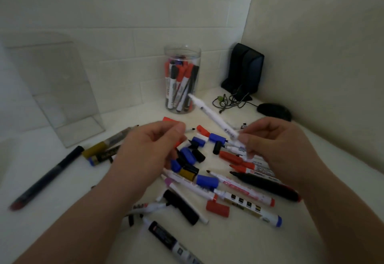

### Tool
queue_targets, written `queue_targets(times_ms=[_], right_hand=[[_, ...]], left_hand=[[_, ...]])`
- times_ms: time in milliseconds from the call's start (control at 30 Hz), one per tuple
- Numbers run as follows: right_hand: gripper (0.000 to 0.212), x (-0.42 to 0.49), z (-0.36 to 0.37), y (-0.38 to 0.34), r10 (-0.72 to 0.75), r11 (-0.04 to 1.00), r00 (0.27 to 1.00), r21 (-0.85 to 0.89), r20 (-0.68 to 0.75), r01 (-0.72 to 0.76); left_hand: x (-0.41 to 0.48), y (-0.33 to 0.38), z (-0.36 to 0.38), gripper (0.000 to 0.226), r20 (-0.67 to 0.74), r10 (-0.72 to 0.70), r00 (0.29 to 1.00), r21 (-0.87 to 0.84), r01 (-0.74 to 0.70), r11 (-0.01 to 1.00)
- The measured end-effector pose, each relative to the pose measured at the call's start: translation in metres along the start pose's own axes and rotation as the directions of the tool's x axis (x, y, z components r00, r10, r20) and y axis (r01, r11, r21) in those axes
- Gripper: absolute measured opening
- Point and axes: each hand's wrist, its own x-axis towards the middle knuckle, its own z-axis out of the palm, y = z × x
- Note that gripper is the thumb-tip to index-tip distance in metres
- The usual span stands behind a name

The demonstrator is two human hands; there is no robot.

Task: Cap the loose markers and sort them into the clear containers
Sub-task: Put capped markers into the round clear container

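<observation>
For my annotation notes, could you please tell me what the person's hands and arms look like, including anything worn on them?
Both the left hand and the right hand are bare: no gloves, rings, watch or bracelets show. Both forearms are uncovered to the frame edge, with no sleeves in view.

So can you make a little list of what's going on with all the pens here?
right hand: pinching a white marker, tip pointing up toward the jar
left hand: fingers closed over the pile; what it holds is unclear
round clear jar: upright, holding capped markers
rectangular clear container: looks empty
table: loose caps and uncapped markers scattered about
</observation>
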Motion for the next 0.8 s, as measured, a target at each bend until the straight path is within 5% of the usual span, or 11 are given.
queue_targets(times_ms=[167, 367, 467, 567, 800], right_hand=[[0.008, -0.020, 0.039, -0.015, -0.087, 0.996, 0.984, 0.047, 0.157, 0.081], [0.023, -0.002, 0.036, -0.015, 0.066, 0.942, 0.993, 0.322, 0.098, -0.094], [0.010, 0.025, 0.033, -0.011, -0.003, 0.995, 1.000, -0.099, 0.010, 0.004], [0.011, 0.052, 0.039, -0.012, -0.131, 0.845, 0.984, -0.507, 0.116, 0.173], [0.021, 0.093, 0.065, -0.023, -0.099, 0.570, 0.866, -0.685, 0.490, 0.454]], left_hand=[[-0.006, 0.001, 0.011, 0.036, 0.178, -0.106, 0.978, -0.345, 0.163, 0.924], [0.008, 0.002, 0.001, 0.033, 0.211, -0.229, 0.950, -0.720, 0.309, 0.622], [0.011, 0.000, -0.004, 0.032, 0.215, -0.212, 0.953, -0.742, 0.301, 0.599], [0.012, -0.004, -0.002, 0.032, 0.189, -0.212, 0.959, -0.718, 0.282, 0.636], [0.015, -0.006, -0.001, 0.022, -0.028, -0.276, 0.961, -0.806, 0.142, 0.575]])
